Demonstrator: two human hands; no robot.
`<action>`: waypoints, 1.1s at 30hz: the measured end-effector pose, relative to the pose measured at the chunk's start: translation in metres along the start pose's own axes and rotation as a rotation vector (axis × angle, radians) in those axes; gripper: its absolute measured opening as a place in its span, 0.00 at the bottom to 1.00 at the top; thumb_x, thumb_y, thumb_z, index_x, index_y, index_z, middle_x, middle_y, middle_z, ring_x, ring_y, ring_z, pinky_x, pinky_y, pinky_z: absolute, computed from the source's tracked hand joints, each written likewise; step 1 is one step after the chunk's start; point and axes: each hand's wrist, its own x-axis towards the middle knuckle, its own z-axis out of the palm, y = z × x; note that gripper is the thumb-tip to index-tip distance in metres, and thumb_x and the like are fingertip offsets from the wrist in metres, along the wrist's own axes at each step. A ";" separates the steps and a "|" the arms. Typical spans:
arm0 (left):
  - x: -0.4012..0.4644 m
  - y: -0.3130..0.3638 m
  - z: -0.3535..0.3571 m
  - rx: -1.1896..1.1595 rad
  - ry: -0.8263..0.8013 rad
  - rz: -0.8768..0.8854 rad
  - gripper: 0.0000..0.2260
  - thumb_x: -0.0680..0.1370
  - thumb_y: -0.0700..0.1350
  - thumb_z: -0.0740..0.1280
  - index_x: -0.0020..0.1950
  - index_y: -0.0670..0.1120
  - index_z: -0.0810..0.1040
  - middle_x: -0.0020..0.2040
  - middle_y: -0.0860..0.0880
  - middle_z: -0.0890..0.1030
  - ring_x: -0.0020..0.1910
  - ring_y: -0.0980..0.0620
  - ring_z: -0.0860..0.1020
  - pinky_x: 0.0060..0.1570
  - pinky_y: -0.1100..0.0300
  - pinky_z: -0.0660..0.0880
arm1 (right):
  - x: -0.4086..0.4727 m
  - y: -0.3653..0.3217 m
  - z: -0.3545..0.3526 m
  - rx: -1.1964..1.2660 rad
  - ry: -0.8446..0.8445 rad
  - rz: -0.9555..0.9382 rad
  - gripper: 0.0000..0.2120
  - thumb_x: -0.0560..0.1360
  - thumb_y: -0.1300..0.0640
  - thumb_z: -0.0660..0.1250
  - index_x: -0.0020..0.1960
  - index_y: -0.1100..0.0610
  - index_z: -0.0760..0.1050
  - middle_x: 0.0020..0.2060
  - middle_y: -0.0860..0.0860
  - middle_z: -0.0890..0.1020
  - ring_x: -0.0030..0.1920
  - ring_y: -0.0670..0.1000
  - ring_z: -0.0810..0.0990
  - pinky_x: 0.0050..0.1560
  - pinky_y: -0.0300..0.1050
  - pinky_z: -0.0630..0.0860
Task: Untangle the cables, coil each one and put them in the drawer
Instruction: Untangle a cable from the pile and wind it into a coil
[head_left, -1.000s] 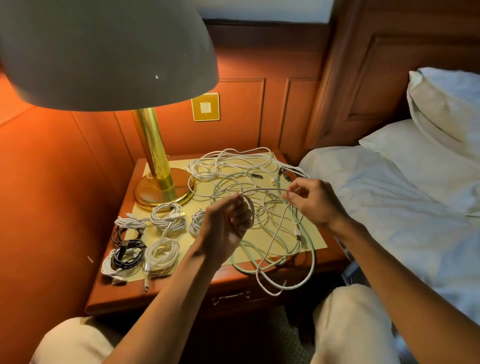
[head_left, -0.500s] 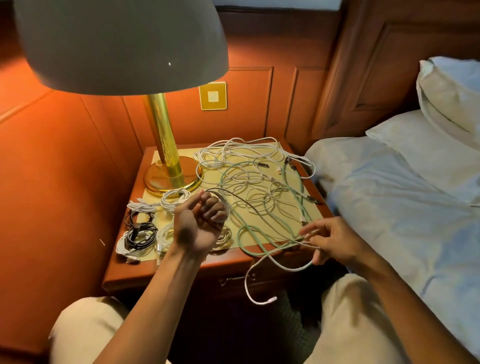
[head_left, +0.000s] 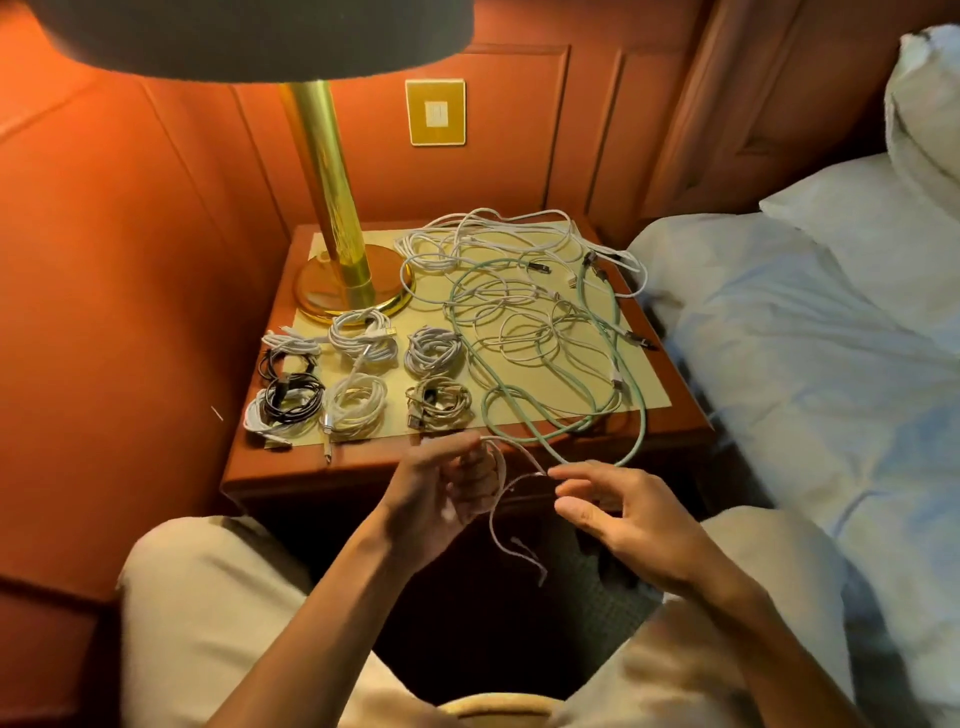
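From your head camera, your left hand (head_left: 441, 493) sits just in front of the worktop's (head_left: 363, 467) near edge, fingers curled round a thin white cable (head_left: 501, 512) that loops over them. The grip here is closed on that cable, whose loose end dangles below the hand, over the dark gap between your knees. Your right hand (head_left: 618, 514) hovers just right of that grip, fingers spread and relaxed; its fingertips (head_left: 563, 473) come close to the strand running off the left hand, but motion blur makes it hard to tell whether they touch it.

Beyond and to the right of the grip, the tangle of cables (head_left: 524, 306) spreads over the worktop's yellow mat, white strands woven with a mint-green cable (head_left: 615, 322). One bend of the green cable hangs over the near edge, just above your right fingertips.

Beyond and to the left of the grip lie the coiled cables (head_left: 358, 374), set in rows: white bundles, a black one, and a brownish one nearest your left hand. Farther back on that side stands the brass lamp (head_left: 337, 249), its shade filling the top of the view. The bed (head_left: 810, 374) lies to the right of your right hand.
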 end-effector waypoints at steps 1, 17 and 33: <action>-0.003 -0.004 0.000 0.067 -0.026 -0.017 0.14 0.73 0.44 0.65 0.32 0.48 0.62 0.29 0.52 0.59 0.27 0.56 0.55 0.26 0.64 0.56 | 0.000 -0.002 0.005 0.032 0.033 -0.024 0.17 0.77 0.49 0.70 0.65 0.43 0.77 0.53 0.41 0.83 0.55 0.36 0.79 0.58 0.37 0.77; -0.030 -0.057 -0.019 0.271 -0.100 -0.161 0.15 0.81 0.50 0.58 0.41 0.43 0.76 0.31 0.49 0.65 0.29 0.54 0.59 0.31 0.62 0.57 | 0.023 0.004 0.041 0.247 0.134 -0.096 0.07 0.74 0.60 0.74 0.45 0.48 0.85 0.33 0.49 0.84 0.32 0.44 0.80 0.37 0.37 0.77; -0.027 -0.055 -0.026 -0.031 0.270 0.218 0.07 0.81 0.35 0.60 0.52 0.36 0.78 0.36 0.45 0.76 0.33 0.52 0.76 0.37 0.62 0.78 | 0.023 0.027 0.089 0.073 -0.119 -0.153 0.11 0.78 0.55 0.69 0.60 0.50 0.82 0.52 0.44 0.86 0.54 0.39 0.82 0.58 0.45 0.79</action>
